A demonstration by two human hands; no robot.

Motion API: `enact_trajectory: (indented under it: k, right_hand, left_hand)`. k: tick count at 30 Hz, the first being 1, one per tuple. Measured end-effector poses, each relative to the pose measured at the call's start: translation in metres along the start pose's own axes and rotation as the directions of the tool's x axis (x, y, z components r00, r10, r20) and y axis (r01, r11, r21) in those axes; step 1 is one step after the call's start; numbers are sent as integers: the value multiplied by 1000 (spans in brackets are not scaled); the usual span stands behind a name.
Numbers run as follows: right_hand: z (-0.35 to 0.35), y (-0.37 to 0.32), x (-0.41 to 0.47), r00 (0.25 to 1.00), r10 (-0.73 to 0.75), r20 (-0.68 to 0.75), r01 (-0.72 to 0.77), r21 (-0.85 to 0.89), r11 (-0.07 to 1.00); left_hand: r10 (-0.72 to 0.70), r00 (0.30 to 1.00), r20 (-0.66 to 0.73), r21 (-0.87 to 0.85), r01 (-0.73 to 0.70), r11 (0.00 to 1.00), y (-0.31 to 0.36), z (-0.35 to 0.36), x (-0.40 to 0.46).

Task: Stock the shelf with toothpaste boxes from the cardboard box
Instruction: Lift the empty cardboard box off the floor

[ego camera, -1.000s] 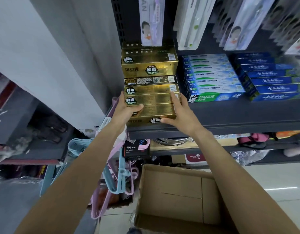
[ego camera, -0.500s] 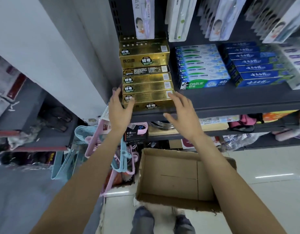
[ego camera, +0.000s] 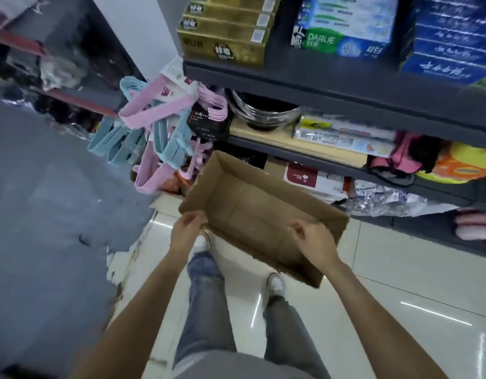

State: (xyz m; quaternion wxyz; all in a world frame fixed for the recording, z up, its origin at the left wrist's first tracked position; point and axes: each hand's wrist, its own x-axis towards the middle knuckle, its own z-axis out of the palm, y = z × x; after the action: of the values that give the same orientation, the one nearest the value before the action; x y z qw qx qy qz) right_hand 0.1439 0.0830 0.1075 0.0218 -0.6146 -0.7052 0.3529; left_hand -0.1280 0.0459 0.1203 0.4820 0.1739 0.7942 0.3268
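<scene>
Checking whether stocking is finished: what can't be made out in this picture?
- Gold toothpaste boxes: head view, stack's top cut off by the upper edge.
- Cardboard box: right hand covers part of its floor.
- Left hand: blurred; grip on the box's corner unclear.

Gold toothpaste boxes (ego camera: 225,28), plain-brown cardboard box (ego camera: 263,214)

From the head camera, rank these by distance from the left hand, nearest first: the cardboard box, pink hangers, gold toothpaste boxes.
From the left hand:
1. Cardboard box, at the fingertips.
2. Pink hangers, above, hanging left of the shelf.
3. Gold toothpaste boxes, top shelf.
</scene>
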Motion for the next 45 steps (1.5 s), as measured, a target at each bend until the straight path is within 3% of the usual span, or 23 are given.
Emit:
enact_trajectory:
  k: [3,7,11,14,17,19,21,24,28,36,39,42,45]
  right_hand:
    - [19,45,-5,996,54,66,-52,-33,998]
    - [44,89,29,993,67,102,-55,-115,992]
    - [62,119,100,997,-78,-15,73,-201,977]
    - [78,138,149,989,-122,-81,92,-304,948]
    - [90,159,176,997,77,13,-69,-324,944]
    - [92,171,183,989,131,64,-95,-395,914]
    - [90,176,185,994,73,79,-28,-461,887]
    - [83,180,172,993,-86,79,112,-419,901]
    - [57,173,122,975,-222,0,213,-278,937]
    - [-33,161,-15,983,-178,53,180,-42,983]
    - [-41,148,-62,964,-184,192,177,55,983]
    - [-38,127,-99,928,-208,310,191,85,978]
    - [-24,109,-127,842,-265,469,283,32,958]
  left_hand:
    - [-315,946,81,-17,317,948,-50,34,-29]
    - [-448,894,19,-10,448,894,-116,81,-19]
    - [-566,824,12,-63,566,822,-164,129,24]
    - [-555,821,134,-218,570,792,-188,157,51]
    - [-509,842,180,-349,538,767,-197,173,59]
    - [-486,859,159,-429,504,750,-200,179,58]
    - [-480,873,87,-437,466,769,-202,181,55]
    - [-480,877,-10,-495,413,765,-206,178,44]
    - [-459,884,-91,-459,372,807,-201,167,-5]
    - [-374,917,-142,-352,306,885,-187,179,-223]
    - [-367,874,-318,-319,266,910,-200,184,-293]
    - [-342,807,-482,-136,317,939,-225,190,-348]
    - [-376,728,-573,-131,372,919,-257,198,-393]
